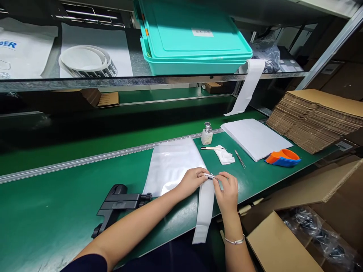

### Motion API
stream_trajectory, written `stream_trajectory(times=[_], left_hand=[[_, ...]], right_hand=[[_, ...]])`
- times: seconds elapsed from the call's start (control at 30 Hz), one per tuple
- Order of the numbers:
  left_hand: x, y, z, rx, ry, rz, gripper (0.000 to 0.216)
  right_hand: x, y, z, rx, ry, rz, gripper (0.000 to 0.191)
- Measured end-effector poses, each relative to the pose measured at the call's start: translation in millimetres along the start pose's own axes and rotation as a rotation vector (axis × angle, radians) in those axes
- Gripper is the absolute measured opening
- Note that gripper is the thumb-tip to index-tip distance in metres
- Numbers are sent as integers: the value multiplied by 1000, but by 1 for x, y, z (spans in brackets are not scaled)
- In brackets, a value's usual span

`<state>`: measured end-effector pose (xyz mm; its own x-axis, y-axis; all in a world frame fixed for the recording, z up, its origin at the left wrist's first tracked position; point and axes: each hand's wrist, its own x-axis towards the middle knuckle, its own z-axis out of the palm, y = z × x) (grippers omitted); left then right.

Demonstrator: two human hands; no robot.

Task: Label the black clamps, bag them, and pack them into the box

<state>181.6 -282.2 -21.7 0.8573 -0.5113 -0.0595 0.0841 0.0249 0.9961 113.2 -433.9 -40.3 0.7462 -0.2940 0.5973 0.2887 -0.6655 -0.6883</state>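
Note:
My left hand (192, 180) and my right hand (227, 190) meet over the near end of a silvery plastic bag (171, 163) lying flat on the green bench (56, 211). Both pinch the top of a white label backing strip (204, 206), where a small label (209, 175) sits between my fingertips. The strip hangs down over the bench's front edge. A bracelet circles my right wrist.
A black scanner-like tool (117, 204) lies left of the bag. Behind are a small bottle (207, 134), a pen (211, 148), a wipe (225, 155), tweezers (239, 159), white sheets (253, 136) and an orange tape dispenser (283, 157). Flat cartons (314, 117) are stacked right; a teal bin (193, 37) sits on the shelf.

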Motion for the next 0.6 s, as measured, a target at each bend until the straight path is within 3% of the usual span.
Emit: stream_trajectory(times=[0.07,0.17,0.27,0.33,0.47,0.53,0.6], left_hand=[[-1,0,-3,58,-17,21,38],[-5,1,-8,153,-22,117,36],[-9,-1,-7,254,-49,171,30],[-11,-1,-4,335,-76,176,31],[-24,7,-11,489,-72,120,64],[-42,17,-33,569,-27,113,69],[-66,28,-72,682,38,108,56]], right_hand=[[-4,1,-2,12,80,-3,10],[-6,3,-6,281,253,221,13],[-1,5,-2,651,118,531,47],[6,8,6,733,-8,600,69],[31,24,26,467,38,519,76],[49,39,31,267,35,487,74],[66,54,33,86,-19,468,72]])
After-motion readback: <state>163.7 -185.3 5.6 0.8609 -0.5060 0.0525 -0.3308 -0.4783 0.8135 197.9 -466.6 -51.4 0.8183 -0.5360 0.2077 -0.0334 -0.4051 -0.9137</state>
